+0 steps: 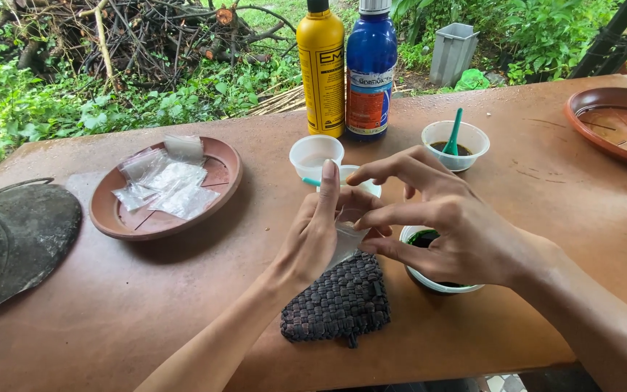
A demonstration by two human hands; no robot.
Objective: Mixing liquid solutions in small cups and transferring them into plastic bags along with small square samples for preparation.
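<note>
Both hands, the left hand and the right hand, pinch one small clear plastic bag, crumpled and translucent, with their other fingers spread; it hangs above a dark woven pouch near the counter's front edge.

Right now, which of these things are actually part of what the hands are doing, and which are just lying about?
In use:
small clear bag pinched by left hand and right hand
cup of dark liquid
plate of clear bags

Lying about:
yellow bottle
blue bottle
woven pouch
empty brown dish
</note>
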